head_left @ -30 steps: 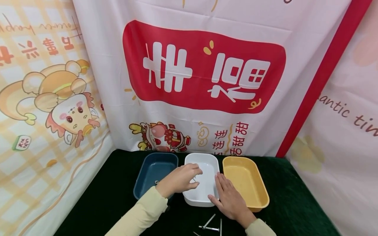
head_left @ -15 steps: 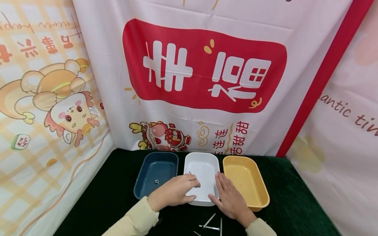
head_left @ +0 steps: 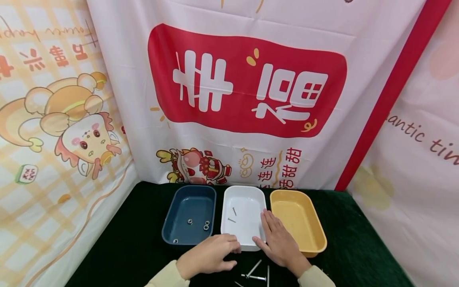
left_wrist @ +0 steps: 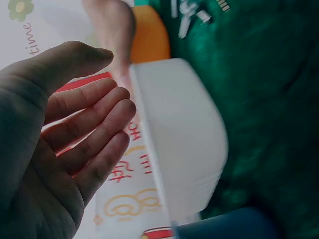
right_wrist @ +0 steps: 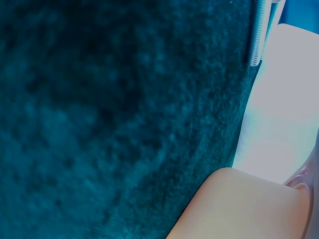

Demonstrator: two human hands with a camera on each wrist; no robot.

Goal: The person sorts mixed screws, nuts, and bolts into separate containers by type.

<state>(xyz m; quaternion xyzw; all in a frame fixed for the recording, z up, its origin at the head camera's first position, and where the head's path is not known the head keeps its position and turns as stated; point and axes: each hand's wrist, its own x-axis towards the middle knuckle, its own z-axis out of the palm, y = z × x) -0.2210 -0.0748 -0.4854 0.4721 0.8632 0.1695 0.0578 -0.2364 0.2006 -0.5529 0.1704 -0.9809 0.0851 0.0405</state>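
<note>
My left hand (head_left: 211, 255) hovers just in front of the white tray (head_left: 247, 193), near its front left corner. In the left wrist view its fingers (left_wrist: 94, 129) are loosely bent, with nothing between them. Two thin screws (head_left: 232, 220) lie on the white tray's floor. With straight fingers, my right hand (head_left: 279, 239) rests against that tray's right side. Several metal bolts (head_left: 256, 275) lie on the dark green cloth before the trays. In the right wrist view, threaded bolt shafts (right_wrist: 256, 37) show beside the pale tray wall.
Left of the white tray stands a blue tray (head_left: 195, 195) with several nuts (head_left: 206, 225) in it. A yellow tray (head_left: 317, 223) stands to the right, partly behind my right hand. Printed cloth hangs behind and at both sides.
My left hand has drawn back from over the white tray toward the front, uncovering the two screws and more nuts in the blue tray. My right hand has stayed in place.
</note>
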